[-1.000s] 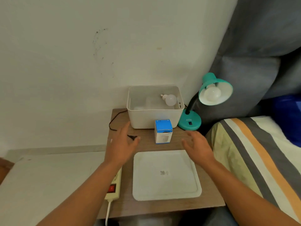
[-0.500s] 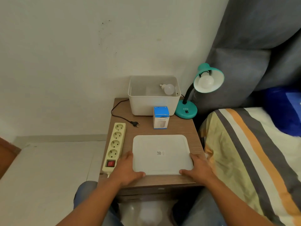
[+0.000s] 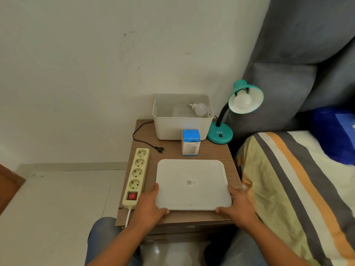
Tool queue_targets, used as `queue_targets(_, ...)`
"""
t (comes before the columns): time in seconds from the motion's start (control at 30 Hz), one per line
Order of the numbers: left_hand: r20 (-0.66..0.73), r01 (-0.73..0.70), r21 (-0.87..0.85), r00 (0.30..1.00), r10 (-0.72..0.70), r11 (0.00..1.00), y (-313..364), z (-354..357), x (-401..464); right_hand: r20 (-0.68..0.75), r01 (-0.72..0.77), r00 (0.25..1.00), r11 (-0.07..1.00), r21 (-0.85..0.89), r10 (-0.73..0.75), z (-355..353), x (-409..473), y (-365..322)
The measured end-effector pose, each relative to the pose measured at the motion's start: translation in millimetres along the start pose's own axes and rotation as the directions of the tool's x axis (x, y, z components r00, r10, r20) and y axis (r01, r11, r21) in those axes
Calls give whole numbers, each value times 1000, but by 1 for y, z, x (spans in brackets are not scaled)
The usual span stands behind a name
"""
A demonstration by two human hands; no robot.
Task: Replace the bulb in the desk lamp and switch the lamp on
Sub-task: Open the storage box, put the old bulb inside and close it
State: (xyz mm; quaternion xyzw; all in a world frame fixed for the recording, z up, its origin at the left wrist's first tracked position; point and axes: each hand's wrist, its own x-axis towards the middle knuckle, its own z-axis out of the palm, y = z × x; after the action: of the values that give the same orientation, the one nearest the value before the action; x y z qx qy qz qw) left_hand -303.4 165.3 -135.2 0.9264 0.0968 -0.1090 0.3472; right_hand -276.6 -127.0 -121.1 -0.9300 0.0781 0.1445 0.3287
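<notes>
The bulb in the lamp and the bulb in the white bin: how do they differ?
The bulb in the lamp sits screwed into the teal shade, its base hidden; the bulb in the white bin lies loose on its side with its metal screw base showing. The lamp's bulb faces toward the camera; the bin's bulb points its base to the left. Both are round, frosted white and unlit.

the small print on the bulb box [image 3: 190, 143] is illegible.

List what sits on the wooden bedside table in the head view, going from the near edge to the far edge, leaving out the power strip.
White rectangular lid, gripped at its near corners by the left hand and right hand → blue and white bulb box → white plastic bin holding a loose bulb.
</notes>
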Motion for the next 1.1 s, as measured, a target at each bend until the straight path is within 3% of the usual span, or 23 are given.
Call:
queue_targets(0.3,-224,-188,-214,964,140,959,31,-48,19,-158,167,976,979,115,-148,-41,24,-39)
queue_targets(0.47,-293,-218,-206,944,152,954,49,-79,50,-186,209,965,968,138,-182,-60,58,-74)
queue_targets(0.8,-272,-255,-192,942,198,948,74,-128,144,-228,208,960,960,186,-163,-76,146,-144)
queue_targets(1.1,-180,-162,-245,976,119,956,84,-142,212,-303,131,948,986,104,-94,-76,210,-175)
